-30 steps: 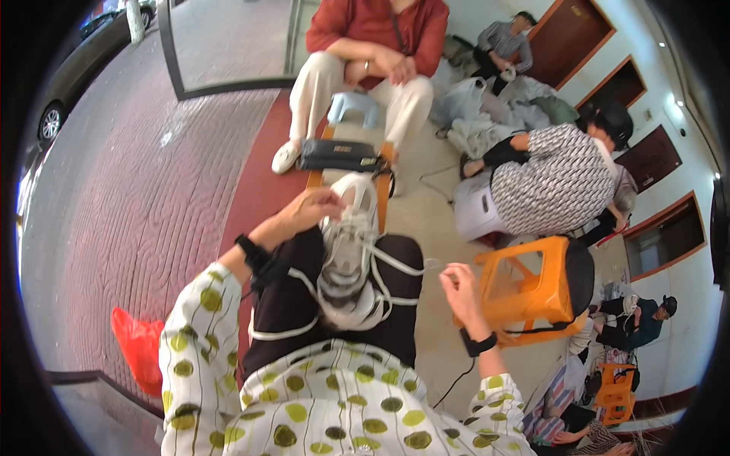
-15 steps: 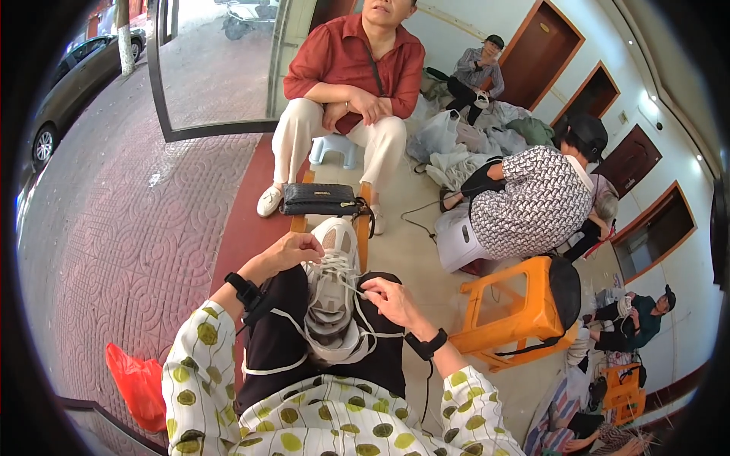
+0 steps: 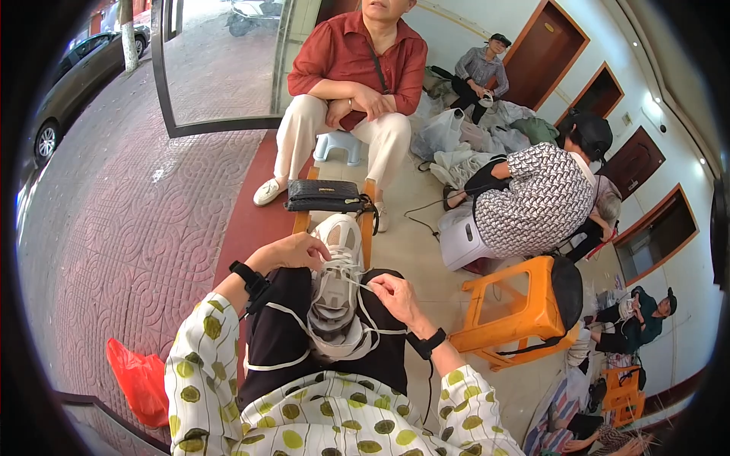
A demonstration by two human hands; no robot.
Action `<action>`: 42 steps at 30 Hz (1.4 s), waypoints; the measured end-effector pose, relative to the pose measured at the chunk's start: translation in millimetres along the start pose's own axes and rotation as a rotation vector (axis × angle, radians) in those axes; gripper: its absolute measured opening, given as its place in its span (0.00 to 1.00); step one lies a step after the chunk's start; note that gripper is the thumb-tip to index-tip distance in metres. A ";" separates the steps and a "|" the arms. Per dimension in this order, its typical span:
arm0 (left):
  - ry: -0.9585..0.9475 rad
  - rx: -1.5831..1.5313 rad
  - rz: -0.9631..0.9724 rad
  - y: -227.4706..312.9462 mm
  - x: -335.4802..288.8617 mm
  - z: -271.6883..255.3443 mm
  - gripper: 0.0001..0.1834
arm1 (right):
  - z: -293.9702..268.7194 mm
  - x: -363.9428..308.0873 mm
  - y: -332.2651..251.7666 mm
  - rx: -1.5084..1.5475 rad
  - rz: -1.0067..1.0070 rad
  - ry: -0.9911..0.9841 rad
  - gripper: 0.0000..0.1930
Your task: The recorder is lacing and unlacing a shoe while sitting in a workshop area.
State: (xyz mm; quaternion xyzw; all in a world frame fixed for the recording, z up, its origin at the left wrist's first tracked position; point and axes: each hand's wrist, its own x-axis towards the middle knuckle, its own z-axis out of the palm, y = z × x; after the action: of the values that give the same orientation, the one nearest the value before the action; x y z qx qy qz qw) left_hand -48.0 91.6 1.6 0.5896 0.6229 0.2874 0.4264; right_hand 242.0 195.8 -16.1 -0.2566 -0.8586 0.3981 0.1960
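Observation:
A white and beige sneaker rests between my knees, toe pointing away from me. White shoelaces cross over its tongue, and long loose ends trail over my dark trousers. My left hand is closed at the left side of the lacing, fingertips pinched on the lace close to the eyelets. To the right of the shoe, my right hand pinches a lace that stretches from the shoe to its fingertips. Both wrists wear black bands.
Beyond the shoe, a black purse lies on an orange stool. A person in red sits facing me. At right stands another orange stool; a person in a patterned shirt sits behind it. A red plastic bag is at left.
The right hand has shifted slightly right, and the lace between it and the shoe shows more plainly. The left hand stays at the lacing. The whole view has shifted a little.

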 end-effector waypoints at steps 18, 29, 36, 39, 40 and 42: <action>0.019 0.106 0.016 8.9 4.3 9.4 0.14 | -59.3 -59.2 46.5 1.108 0.375 0.268 0.11; 0.085 0.565 -0.050 13.8 -4.6 37.5 0.25 | -123.5 -112.6 8.2 0.992 0.369 0.528 0.14; 0.116 0.526 -0.088 16.2 -1.3 32.2 0.28 | -128.2 -134.1 12.7 0.779 0.470 0.376 0.13; 0.190 0.468 -0.041 13.1 4.8 32.7 0.28 | -125.7 -127.5 19.0 0.229 0.462 -0.008 0.13; 0.275 0.508 0.012 11.0 6.6 39.0 0.28 | -119.5 -117.3 17.5 0.090 0.495 -0.043 0.13; 0.380 0.517 0.097 3.6 -1.4 49.8 0.26 | -93.9 -91.2 25.1 0.227 0.434 0.038 0.12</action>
State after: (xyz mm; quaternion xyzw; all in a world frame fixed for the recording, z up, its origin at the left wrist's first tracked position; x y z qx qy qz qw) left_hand -3.0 83.6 -18.5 0.6431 0.7149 0.2446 0.1245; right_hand 372.1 210.0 9.1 -0.4186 -0.7295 0.5199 0.1494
